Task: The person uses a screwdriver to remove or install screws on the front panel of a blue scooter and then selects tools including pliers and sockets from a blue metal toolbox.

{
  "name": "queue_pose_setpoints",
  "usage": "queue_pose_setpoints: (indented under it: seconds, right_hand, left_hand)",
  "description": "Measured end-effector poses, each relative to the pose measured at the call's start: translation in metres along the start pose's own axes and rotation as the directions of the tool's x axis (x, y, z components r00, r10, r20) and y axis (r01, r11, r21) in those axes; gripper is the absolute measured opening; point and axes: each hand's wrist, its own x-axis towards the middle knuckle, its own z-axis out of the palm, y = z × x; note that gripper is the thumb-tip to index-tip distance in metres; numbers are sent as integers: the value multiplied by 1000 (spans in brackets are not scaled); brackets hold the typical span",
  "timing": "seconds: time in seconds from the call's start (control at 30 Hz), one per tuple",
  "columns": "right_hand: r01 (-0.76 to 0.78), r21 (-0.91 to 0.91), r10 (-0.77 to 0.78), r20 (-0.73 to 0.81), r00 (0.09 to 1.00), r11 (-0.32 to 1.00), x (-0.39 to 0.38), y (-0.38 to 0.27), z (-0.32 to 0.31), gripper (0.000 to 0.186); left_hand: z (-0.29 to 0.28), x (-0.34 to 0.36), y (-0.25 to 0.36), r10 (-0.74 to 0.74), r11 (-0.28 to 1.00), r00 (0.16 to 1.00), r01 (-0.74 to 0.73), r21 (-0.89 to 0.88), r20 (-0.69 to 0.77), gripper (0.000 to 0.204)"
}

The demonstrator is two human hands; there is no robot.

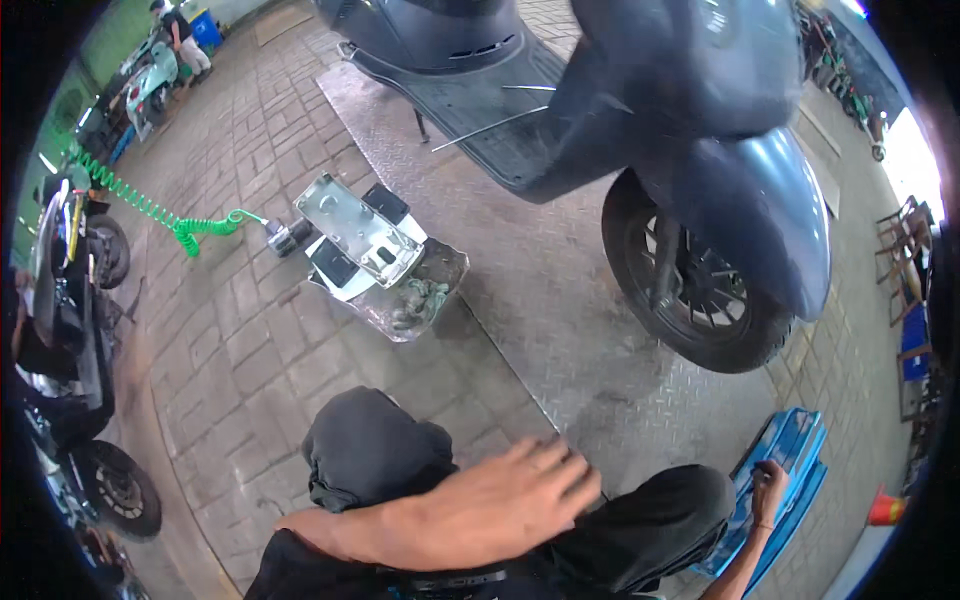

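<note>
My left hand [512, 502] reaches across my lap between my knees. Its fingers are apart and slightly bent, with nothing in them. My right hand [768, 492] is at the blue metal toolbox [805, 440] on the ground by my right knee. Those fingers are curled together over the box; what they hold, if anything, is too small to make out. In front of me stands a dark grey scooter [700, 85], its front wheel [700, 280] on a patterned metal plate [570, 300].
Ahead to the left, a tray [400, 325] bears a pale metal panel [345, 220] and loose small parts. Beside it lies an air tool [287, 237] on a green coiled hose [140, 205]. Motorcycles [60, 330] line the left edge; a person [182, 40] stands far back.
</note>
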Motion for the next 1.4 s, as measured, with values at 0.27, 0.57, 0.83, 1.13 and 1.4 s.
queue_pose_setpoints:
  seconds: [0.27,0.57,0.83,1.13,1.4]
  right_hand:
    - [292,173,-334,332,882,941,99,-430,-9,38]
    - [792,85,-762,353,543,604,253,-710,124,33]
    - [774,295,-773,522,360,560,293,-732,322,33]
    - [475,265,-521,642,563,839,259,-687,531,31]
    - [518,488,-708,413,573,703,247,-672,562,21]
  left_hand:
    - [-18,-58,-130,152,973,988,-151,-177,-7,47]
    - [-14,-110,-295,-272,931,955,292,-221,118,51]
    - [-5,-170,-398,-714,691,699,713,-114,45,42]
    - [-32,-231,-388,-909,416,390,872,-259,-146,46]
    - [-111,-296,-334,-977,54,-10,954,-296,-211,43]
